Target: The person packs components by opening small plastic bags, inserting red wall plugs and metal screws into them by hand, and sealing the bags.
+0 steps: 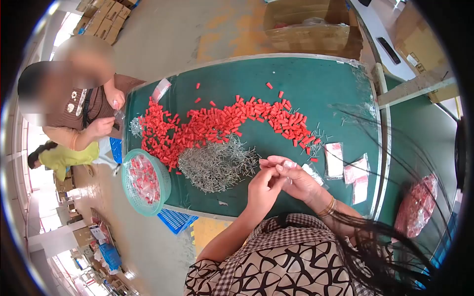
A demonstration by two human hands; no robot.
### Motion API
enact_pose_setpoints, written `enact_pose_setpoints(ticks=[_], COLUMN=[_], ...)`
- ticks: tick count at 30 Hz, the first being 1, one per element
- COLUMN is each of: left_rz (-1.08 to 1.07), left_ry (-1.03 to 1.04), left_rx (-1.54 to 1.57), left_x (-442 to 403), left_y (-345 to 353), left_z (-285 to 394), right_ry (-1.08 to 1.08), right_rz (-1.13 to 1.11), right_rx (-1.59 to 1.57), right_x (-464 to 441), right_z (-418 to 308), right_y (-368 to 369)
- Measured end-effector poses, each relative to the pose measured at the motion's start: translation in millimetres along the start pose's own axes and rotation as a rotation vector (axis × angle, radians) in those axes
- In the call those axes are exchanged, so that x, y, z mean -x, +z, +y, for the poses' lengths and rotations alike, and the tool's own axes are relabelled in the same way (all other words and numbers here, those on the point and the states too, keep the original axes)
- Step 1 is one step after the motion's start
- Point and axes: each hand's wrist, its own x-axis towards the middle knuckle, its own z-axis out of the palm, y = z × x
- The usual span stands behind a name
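My left hand (264, 191) and my right hand (302, 184) meet over the near edge of the green table (321, 79). Both are closed, fingertips together around something small and whitish that I cannot make out. Just beyond my left hand spreads a heap of grey metal screws or nails (212, 167). Behind it curves a long pile of red plastic plugs (212, 121). Beside my right hand lies a small clear bag (313, 173), partly hidden by the hand. Farther right are flat bags with white and red print (334, 160).
A mint-green basket (127, 190) with filled bags stands at the table's left edge. A co-worker (74, 103) handles a small bag at the left end. A large red-and-clear bag (417, 204) lies at right. Cardboard boxes (316, 42) stand beyond the table.
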Motion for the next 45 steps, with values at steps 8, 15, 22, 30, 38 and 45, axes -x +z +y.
enact_pose_setpoints(ticks=[8,15,22,30,38,45], left_rz=[-0.026,0.074,0.154,0.038,-0.084,-0.137], left_ry=[-0.275,-0.378,-0.336,0.203,0.423,-0.108], left_rx=[0.212,0.621,0.656,-0.091,-0.254,0.314], left_x=[-7,-12,-14,-18,-27,-17], left_y=[-4,-11,-17,-32,-37,-29], left_z=[-26,-32,-34,-20,-4,-17], right_ry=[-0.119,-0.165,-0.145,-0.093,0.206,0.098], right_rz=[0.087,0.358,0.433,0.515,0.259,0.238], right_rx=[-0.066,-0.011,0.404,0.756,0.888,0.512], right_x=[-2,-2,8,10,6,10], right_z=[-1,-14,-23,-38,-38,-29], right_y=[-6,-17,-7,5,22,10])
